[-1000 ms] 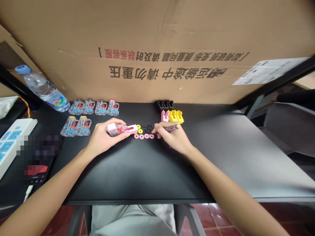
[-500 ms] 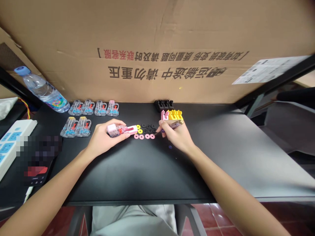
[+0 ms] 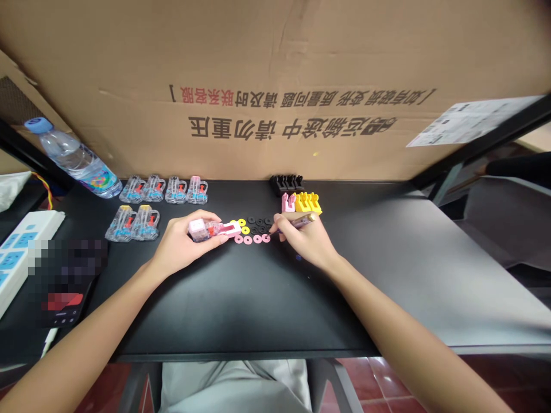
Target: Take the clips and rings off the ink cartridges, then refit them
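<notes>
— Leftward a touch since half a second ago: my right hand (image 3: 307, 244) carries its slim tool (image 3: 297, 222), pinched between thumb and fingers, to the pink rings (image 3: 252, 239).
— And the left?
— I see the left hand (image 3: 181, 246) clamping the pink clear housing (image 3: 213, 229) on the table (image 3: 258, 298), beside those rings. Touching one ring alone needs a fine tip, I judge, because the black rings (image 3: 260, 222) and yellow rings (image 3: 243, 226) crowd close.

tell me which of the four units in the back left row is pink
The rightmost unit of that row: its top is pink, while the three to its left look clear with blue parts.
</notes>
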Demonstrator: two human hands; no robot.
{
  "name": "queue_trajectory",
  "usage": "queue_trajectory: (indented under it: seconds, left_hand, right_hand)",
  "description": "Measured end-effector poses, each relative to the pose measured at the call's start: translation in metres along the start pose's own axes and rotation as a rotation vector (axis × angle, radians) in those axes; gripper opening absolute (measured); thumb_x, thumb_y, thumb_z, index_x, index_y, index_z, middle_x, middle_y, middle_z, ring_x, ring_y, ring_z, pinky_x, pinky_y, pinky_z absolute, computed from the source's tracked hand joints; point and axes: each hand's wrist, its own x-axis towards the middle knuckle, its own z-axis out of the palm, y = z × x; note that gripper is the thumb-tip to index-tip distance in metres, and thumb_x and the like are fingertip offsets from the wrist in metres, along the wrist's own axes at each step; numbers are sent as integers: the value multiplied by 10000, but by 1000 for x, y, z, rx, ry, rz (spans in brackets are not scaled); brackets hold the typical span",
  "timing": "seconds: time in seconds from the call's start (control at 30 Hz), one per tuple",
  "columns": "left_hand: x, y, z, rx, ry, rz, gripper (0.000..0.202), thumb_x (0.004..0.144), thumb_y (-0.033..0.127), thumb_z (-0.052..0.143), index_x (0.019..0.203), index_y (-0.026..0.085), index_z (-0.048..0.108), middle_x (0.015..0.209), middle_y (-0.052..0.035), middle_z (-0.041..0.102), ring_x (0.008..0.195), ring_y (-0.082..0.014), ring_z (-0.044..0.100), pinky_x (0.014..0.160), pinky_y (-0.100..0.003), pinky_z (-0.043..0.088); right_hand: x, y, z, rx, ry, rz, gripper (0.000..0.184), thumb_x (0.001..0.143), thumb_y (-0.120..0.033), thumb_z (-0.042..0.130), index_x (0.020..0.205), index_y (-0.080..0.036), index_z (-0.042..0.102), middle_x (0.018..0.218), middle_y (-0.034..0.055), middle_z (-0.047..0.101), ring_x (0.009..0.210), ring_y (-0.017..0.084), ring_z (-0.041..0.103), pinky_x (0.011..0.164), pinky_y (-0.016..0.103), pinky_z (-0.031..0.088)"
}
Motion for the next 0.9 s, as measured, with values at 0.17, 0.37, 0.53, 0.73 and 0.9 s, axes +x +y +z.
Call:
queue_trajectory:
  seconds: [0.17,0.37,0.53,0.73,0.9]
  left_hand:
    - [0,0,0,8,-1,1,336,836,468,862,1045,216,785,996,-22,829,815,-186,768,758,-264,588]
    - [0,0,0,9,-12,-4,352,832,487,860,1043,215,784,988,-28,830,798,-191,767,745,-269,589]
    - [1,0,1,10,-6,0,341,836,482,854,1036,215,784,973,-26,829,779,-185,763,740,-265,590]
    - [1,2,0,17,-1,-5,320,826,461,861,1019,217,788,945,-17,829,747,-173,753,727,-257,584]
    - [1,3,0,20,-5,-5,303,835,445,851,1025,219,787,952,-13,827,736,-167,744,712,-253,575]
  right_hand:
    - [1,-1,-1,-20,-21,-4,409,970,-359,583,635,-181,738,520,5,608,499,141,530,535,284,410]
    - [-1,1,1,18,10,-2,467,1017,-490,585,702,-192,760,561,19,632,533,169,574,568,308,451]
    - [-1,-4,-7,-9,4,-219,590,1104,-567,415,677,-228,641,803,80,700,785,227,657,798,371,524]
    - [0,-7,-11,-224,-185,-308,321,1100,-342,465,905,-208,681,865,69,699,758,200,620,749,332,491]
    - [-5,-2,-2,-383,-320,-292,164,1028,-313,636,1030,-210,763,885,57,753,700,182,633,670,298,441]
